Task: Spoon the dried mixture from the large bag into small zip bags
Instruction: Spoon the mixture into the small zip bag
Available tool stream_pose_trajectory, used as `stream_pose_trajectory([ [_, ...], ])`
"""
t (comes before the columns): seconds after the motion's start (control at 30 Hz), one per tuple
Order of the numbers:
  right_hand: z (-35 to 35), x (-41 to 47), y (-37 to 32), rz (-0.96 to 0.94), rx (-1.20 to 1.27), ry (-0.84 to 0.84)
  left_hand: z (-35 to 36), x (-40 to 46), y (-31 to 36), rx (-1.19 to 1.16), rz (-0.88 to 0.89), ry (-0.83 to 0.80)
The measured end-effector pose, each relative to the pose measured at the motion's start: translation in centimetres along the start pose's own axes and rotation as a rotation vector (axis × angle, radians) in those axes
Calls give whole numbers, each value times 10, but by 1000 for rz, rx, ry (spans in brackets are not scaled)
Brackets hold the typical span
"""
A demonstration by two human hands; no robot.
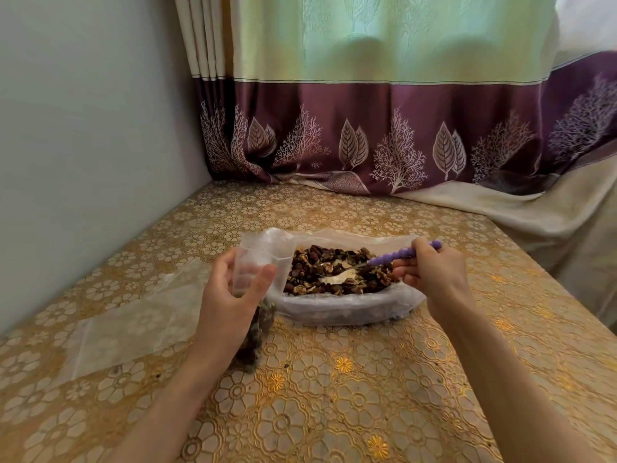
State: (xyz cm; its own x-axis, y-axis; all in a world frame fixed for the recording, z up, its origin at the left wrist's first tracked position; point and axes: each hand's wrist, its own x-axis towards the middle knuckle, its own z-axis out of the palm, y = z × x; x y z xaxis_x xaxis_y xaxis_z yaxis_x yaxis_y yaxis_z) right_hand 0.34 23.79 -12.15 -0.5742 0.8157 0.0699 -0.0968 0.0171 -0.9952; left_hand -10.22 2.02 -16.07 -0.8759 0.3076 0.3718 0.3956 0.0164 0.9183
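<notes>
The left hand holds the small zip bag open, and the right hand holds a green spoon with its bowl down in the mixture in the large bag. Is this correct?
Not quite: in the head view the spoon has a purple handle, not green. The rest holds: the left hand holds the small zip bag open, and the right hand holds the spoon's bowl in the mixture in the large bag.

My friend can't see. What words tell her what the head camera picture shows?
The right hand dips a purple-handled metal spoon into dried mixture in a large clear plastic bag, while the left hand holds a small clear zip bag open beside it, on a gold flower-patterned tablecloth.
</notes>
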Motion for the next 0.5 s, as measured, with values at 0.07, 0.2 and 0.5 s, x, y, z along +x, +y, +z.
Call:
stream_pose_trajectory([
  [0.07,0,-1,-3,-10,32,4,0,0,0,-1,0,-6],
  [0.2,4,-7,-15,-50,105,-26,2,-1,1,6,6,1],
  [0.5,19,-37,-53,-191,278,-176,4,-2,2,20,24,8],
])
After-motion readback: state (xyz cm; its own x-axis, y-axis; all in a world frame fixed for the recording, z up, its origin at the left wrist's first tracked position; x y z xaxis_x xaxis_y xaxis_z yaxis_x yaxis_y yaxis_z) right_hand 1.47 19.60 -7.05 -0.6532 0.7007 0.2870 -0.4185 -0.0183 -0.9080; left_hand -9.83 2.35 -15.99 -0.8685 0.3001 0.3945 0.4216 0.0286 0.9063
